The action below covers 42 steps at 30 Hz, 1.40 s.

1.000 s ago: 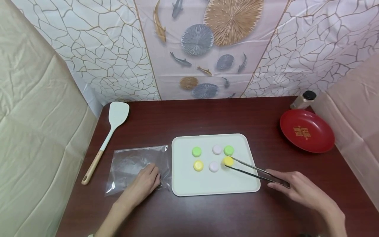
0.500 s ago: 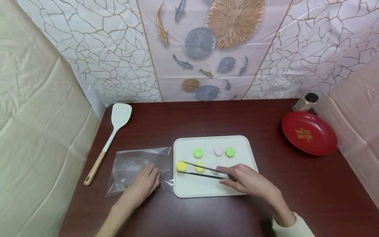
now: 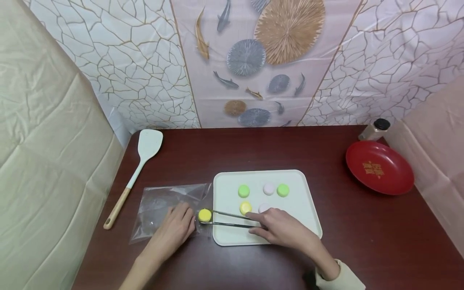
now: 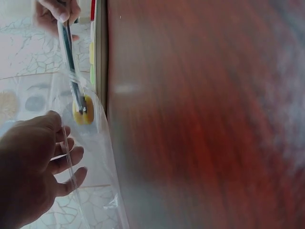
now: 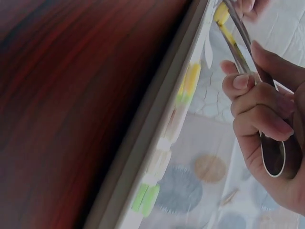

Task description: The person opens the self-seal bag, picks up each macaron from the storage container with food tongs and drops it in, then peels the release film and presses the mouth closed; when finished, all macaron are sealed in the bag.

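Note:
My right hand grips metal tongs, whose tips pinch a yellow macaron just left of the white tray. That macaron overlaps the right end of a clear plastic bag. My left hand holds the bag; in the left wrist view its fingers curl at the lifted film, and the macaron shows through the plastic. On the tray lie two green macarons, a second yellow macaron and two lilac macarons, one partly hidden by my right hand.
A white spatula with a wooden handle lies along the left side of the table. At the far right, a red plate sits in front of a black-capped jar. Fabric walls enclose the back and sides.
The tongs have carried the yellow macaron leftward from the tray's right half, across the other macarons, past the tray's left edge to the bag. My left hand has stayed at the bag.

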Tool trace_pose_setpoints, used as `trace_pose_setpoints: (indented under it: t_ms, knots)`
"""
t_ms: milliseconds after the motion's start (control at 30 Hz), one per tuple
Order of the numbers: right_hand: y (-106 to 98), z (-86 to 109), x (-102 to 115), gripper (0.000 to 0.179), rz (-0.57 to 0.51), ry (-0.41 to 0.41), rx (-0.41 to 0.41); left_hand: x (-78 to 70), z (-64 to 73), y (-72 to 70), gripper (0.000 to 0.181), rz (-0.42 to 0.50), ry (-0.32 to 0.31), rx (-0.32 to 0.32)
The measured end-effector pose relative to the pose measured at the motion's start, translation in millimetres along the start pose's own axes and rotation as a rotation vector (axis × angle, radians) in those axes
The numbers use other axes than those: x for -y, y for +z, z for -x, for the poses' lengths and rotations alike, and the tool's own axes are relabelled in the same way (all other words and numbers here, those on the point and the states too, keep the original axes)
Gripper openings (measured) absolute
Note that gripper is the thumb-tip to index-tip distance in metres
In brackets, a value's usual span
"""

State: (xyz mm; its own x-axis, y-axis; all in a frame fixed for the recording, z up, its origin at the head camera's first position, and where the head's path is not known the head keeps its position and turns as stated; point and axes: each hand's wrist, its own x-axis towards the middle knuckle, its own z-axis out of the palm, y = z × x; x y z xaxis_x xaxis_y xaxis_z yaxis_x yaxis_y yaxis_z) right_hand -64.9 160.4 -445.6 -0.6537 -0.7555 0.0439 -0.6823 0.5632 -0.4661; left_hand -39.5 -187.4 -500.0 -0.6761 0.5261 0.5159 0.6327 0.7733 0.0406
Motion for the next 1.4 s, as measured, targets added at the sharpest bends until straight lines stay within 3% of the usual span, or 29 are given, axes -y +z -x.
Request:
trace_pose_setpoints:
  t_ms: [133,333,667,767,1100,1167,1400]
  knots:
    - [5,-10.3,13,0.020,0.005,-0.023,-0.005,0.4,1.1,0.3,0.030,0.031,-0.012,-0.019]
    - [14,-24.5,24,0.028,0.050,-0.048,-0.015,-1.0,2.5,1.4,0.030,0.103,-0.035,-0.042]
    - [63,-52.6,-4,0.036,0.020,-0.161,-0.044,-2.1,2.9,-2.7,0.045,0.149,-0.078,-0.071]
    - [60,-60.6,2,0.038,-0.023,-0.147,-0.007,-1.5,3.0,-4.1,0.043,0.162,-0.072,-0.068]
    - [86,-91.2,-4,0.043,-0.084,-0.153,0.036,-3.1,4.4,-7.0,0.037,0.205,-0.026,-0.019]
    - [94,-97.2,-7,0.040,-0.091,-0.159,0.015,-3.3,4.0,-6.8,0.035,0.207,-0.018,-0.010]
    - [84,-117.4,19,0.030,-0.055,-0.074,0.064,-4.1,4.1,-8.1,0.038,0.233,-0.012,0.008]
